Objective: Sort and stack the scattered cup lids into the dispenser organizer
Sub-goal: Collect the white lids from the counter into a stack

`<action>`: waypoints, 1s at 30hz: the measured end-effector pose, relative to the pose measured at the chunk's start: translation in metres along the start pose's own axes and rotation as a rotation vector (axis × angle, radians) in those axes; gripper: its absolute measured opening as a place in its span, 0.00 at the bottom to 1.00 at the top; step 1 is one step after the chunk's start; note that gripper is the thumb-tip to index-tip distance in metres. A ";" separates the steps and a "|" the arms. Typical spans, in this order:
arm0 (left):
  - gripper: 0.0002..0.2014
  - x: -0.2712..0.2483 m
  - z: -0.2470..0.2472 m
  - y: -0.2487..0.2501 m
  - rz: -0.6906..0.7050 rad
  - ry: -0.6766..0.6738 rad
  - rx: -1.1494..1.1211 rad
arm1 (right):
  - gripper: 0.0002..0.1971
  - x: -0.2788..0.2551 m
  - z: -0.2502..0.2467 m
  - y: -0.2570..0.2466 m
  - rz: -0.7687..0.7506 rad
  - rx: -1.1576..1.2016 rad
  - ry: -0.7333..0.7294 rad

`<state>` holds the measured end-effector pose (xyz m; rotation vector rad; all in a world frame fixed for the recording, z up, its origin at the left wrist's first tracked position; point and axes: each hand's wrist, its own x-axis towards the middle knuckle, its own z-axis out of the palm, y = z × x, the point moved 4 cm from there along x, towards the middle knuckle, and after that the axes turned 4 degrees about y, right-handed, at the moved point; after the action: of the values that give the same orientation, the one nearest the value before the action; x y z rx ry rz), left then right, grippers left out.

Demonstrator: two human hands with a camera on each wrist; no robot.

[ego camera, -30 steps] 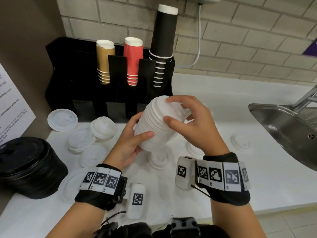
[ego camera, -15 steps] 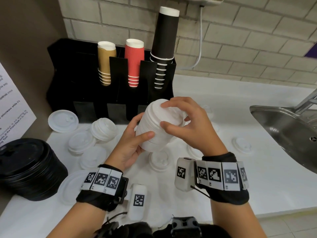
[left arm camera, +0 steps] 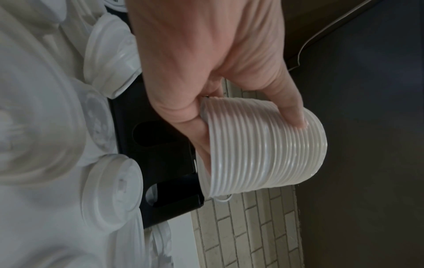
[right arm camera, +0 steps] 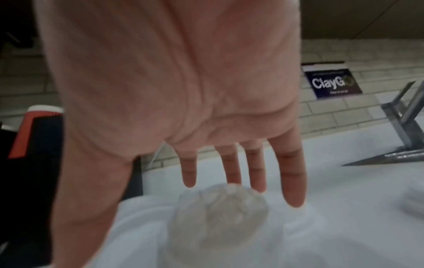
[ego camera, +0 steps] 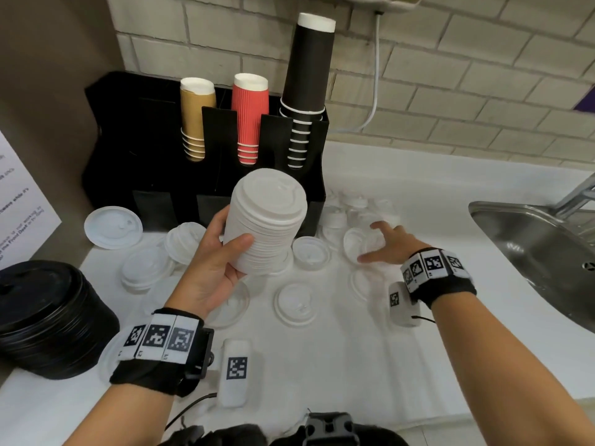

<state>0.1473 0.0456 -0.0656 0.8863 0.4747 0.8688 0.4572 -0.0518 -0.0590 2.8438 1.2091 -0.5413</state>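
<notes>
My left hand (ego camera: 222, 249) grips a tall stack of white cup lids (ego camera: 265, 220) above the counter, in front of the black dispenser organizer (ego camera: 154, 175). In the left wrist view the thumb and fingers wrap the ribbed lid stack (left arm camera: 263, 150). My right hand (ego camera: 383, 244) hovers open, fingers spread, over loose white lids (ego camera: 357, 243) on the counter to the right. The right wrist view shows the straight fingers (right arm camera: 293, 181) just above a blurred translucent lid (right arm camera: 220, 214). More single white lids (ego camera: 296, 304) lie scattered across the white counter.
A stack of black lids (ego camera: 48, 317) sits at the front left. Brown, red and black paper cups (ego camera: 251, 117) stand in the organizer's slots. A steel sink (ego camera: 541, 252) lies at the right. A large flat lid (ego camera: 112, 226) rests by the organizer's left foot.
My right hand has let go of the stack's top and moved right and down toward the loose lids. The left hand now holds the stack alone, slightly higher.
</notes>
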 end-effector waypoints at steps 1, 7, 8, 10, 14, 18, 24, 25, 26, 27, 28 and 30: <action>0.52 0.000 -0.001 0.001 0.001 0.001 0.001 | 0.45 0.002 0.005 -0.002 -0.020 -0.031 -0.001; 0.51 0.000 -0.004 0.002 0.012 0.011 0.006 | 0.44 0.003 -0.007 0.013 -0.048 -0.057 -0.076; 0.51 -0.001 -0.004 0.002 0.013 0.012 0.005 | 0.46 0.003 -0.010 0.018 -0.032 -0.093 -0.101; 0.51 -0.001 -0.004 0.001 0.011 0.011 0.002 | 0.48 0.001 -0.015 0.018 -0.039 -0.164 -0.082; 0.51 -0.001 -0.001 0.001 0.006 0.008 0.002 | 0.34 0.003 -0.010 -0.026 -0.322 -0.029 0.065; 0.51 -0.003 0.002 0.002 0.012 0.010 0.004 | 0.23 0.018 0.002 -0.060 -0.342 -0.233 0.127; 0.51 -0.008 -0.001 0.003 0.016 0.025 0.016 | 0.36 0.048 0.013 -0.069 -0.239 -0.394 0.093; 0.51 -0.008 -0.002 0.003 0.017 0.029 0.016 | 0.36 0.050 0.013 -0.070 -0.234 -0.392 0.094; 0.51 -0.009 -0.002 0.004 0.019 0.030 0.017 | 0.36 0.053 0.014 -0.072 -0.231 -0.393 0.093; 0.51 -0.009 -0.003 0.004 0.021 0.030 0.020 | 0.35 0.054 0.014 -0.074 -0.230 -0.391 0.089; 0.51 -0.009 -0.003 0.005 0.021 0.030 0.024 | 0.35 0.054 0.015 -0.075 -0.230 -0.387 0.082; 0.52 -0.010 -0.003 0.006 0.022 0.033 0.032 | 0.34 0.054 0.016 -0.077 -0.238 -0.372 0.072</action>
<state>0.1372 0.0411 -0.0624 0.9087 0.5094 0.8989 0.4331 0.0379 -0.0815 2.4456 1.4905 -0.1878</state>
